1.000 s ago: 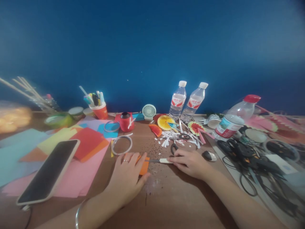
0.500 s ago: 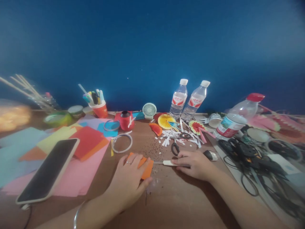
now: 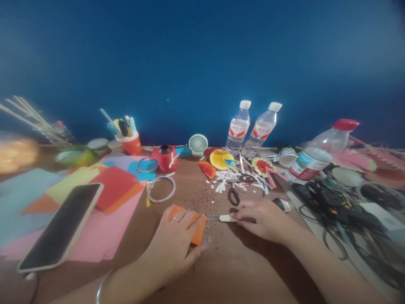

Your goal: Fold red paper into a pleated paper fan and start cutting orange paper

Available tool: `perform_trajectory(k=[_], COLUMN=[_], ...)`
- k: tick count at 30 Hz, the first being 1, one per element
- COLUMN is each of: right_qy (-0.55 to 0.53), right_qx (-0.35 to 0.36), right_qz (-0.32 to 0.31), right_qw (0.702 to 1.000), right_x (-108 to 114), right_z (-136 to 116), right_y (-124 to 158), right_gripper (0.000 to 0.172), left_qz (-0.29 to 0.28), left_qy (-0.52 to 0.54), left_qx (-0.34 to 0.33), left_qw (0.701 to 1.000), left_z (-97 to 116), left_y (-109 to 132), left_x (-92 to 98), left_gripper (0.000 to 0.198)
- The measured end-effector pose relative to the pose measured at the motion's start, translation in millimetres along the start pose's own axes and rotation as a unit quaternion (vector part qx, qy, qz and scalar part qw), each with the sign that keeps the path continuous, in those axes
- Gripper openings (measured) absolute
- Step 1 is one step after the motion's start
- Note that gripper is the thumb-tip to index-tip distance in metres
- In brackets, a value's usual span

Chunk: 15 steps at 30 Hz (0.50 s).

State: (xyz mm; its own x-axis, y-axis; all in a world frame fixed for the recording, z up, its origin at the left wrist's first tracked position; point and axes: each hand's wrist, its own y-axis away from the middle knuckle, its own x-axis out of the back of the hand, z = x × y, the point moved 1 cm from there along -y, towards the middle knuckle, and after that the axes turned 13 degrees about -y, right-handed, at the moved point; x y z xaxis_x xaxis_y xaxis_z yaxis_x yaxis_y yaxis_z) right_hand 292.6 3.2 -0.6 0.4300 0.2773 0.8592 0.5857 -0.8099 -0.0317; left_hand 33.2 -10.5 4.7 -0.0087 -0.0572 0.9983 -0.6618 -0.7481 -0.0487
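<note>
My left hand (image 3: 177, 236), a ring on one finger, lies with its fingers apart on a folded orange paper (image 3: 198, 233) and presses it to the brown table. My right hand (image 3: 261, 219) is closed round the handle of a knife (image 3: 226, 218) with a white section; its thin blade points left and reaches the paper's right edge. Whether the blade's tip is inside the fold is hidden. Just above my right hand lies a black scissor handle (image 3: 233, 196). Small dark specks are scattered on the table beyond the paper.
On the left, a phone (image 3: 63, 228) rests on coloured paper sheets (image 3: 117, 228). Behind are a red pot (image 3: 167, 159), a small fan (image 3: 198, 145), paper scraps (image 3: 221, 185) and two bottles (image 3: 238, 128). Black cables (image 3: 335, 207) and a larger bottle (image 3: 311, 162) are at right.
The view has shifted slightly. My left hand with the orange paper and my right hand with the knife have both moved a little to the right. Both grips look the same.
</note>
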Motion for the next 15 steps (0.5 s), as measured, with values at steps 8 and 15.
perform_trajectory(k=[8,15], right_qy=[0.003,0.006], right_qx=[-0.004,0.003], right_qz=[0.005,0.019], right_qw=[1.0,1.0], right_x=[-1.6,-4.2], right_z=[-2.1,-0.7], right_y=[-1.8,-2.1], right_gripper=[0.016,0.015], left_qz=[-0.016,0.0], left_qy=[-0.005,0.001], left_qx=[0.005,0.005], left_qw=[1.0,1.0], left_z=[1.2,0.2], left_y=[-0.2,0.9], left_x=[0.6,-1.3], left_gripper=[0.045,0.053])
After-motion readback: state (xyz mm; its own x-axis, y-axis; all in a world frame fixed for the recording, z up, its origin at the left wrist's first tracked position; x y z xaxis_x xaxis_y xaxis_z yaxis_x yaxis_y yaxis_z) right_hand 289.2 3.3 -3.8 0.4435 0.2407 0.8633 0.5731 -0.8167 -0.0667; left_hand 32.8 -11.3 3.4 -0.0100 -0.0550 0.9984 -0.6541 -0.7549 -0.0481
